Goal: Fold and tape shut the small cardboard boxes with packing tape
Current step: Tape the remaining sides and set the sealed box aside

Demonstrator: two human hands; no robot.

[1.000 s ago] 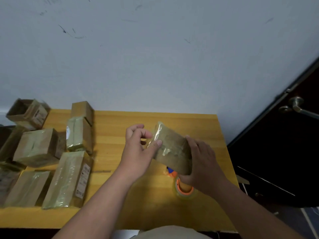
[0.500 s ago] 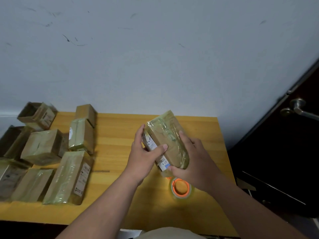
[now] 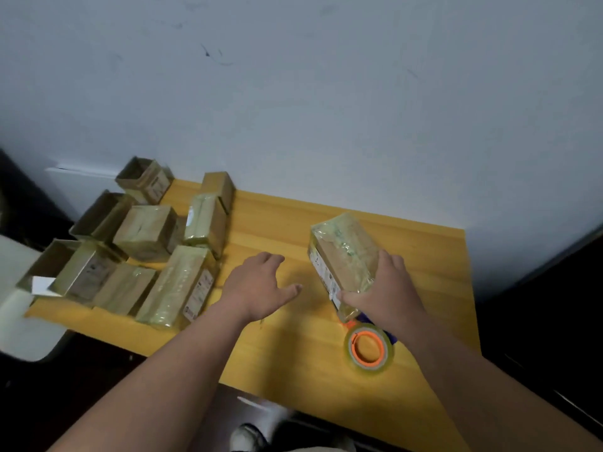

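Observation:
A small cardboard box point(image 3: 342, 252) wrapped in clear tape, with a white label on its side, stands tilted on the yellow wooden table point(image 3: 424, 256). My right hand point(image 3: 381, 288) grips it from the near right side, thumb under its lower edge. My left hand point(image 3: 261, 282) hovers over the table to the box's left, fingers spread and holding nothing. A roll of clear packing tape point(image 3: 368, 349) with an orange core lies flat just in front of the box.
Several taped boxes point(image 3: 176, 285) lie grouped at the table's left end, and several open-topped boxes point(image 3: 143, 179) stand behind them. A white chair point(image 3: 19, 321) is at the far left. A dark door is at the right. A blue object point(image 3: 367, 318) peeks out under my right hand.
My left hand has let go of the box and moved left over the table. My right hand alone has lowered the box toward the table. The camera has swung left.

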